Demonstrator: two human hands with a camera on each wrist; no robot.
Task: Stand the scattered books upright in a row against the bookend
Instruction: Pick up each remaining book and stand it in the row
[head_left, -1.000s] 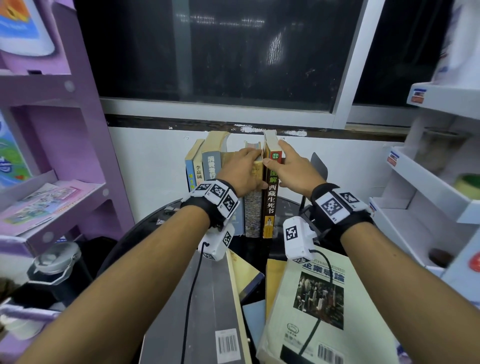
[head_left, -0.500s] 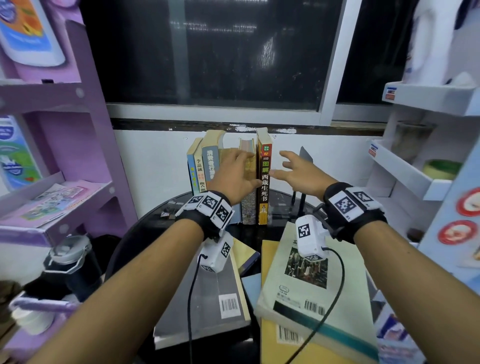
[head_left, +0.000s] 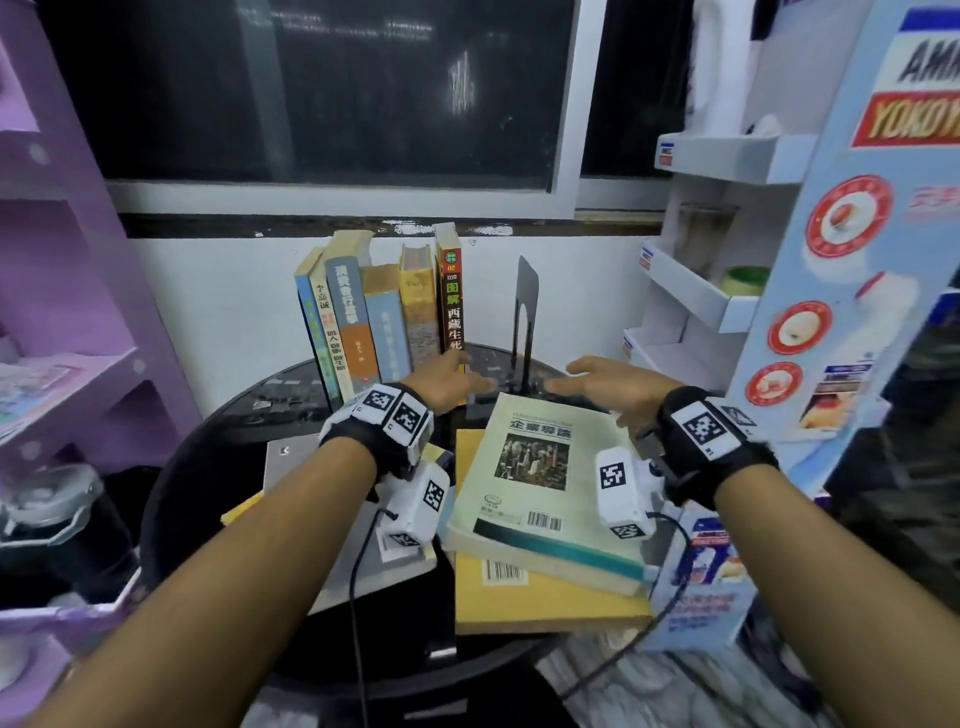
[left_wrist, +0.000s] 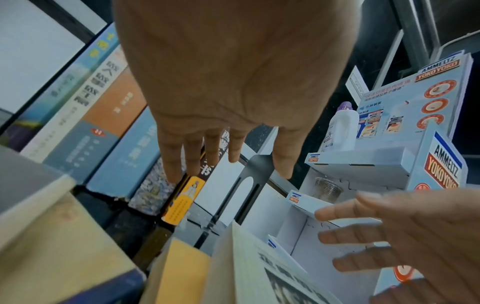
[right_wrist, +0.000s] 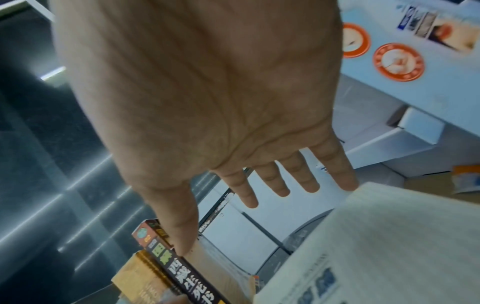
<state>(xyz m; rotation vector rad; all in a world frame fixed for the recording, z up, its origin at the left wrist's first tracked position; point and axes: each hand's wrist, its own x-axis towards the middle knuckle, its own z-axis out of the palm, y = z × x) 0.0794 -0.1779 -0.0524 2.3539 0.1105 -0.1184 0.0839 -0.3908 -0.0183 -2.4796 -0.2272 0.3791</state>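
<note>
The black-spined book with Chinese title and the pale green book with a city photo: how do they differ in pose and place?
The black-spined book stands upright, last in the row; the pale green book with a city photo lies flat. The black-spined one rests on the round black table; the green one lies on a yellow book. Neither is held.

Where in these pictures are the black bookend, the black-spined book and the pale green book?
black bookend (head_left: 525, 291): head view, upright plate.
black-spined book (head_left: 453, 306): head view, spine.
pale green book (head_left: 540, 499): head view, front cover.
</note>
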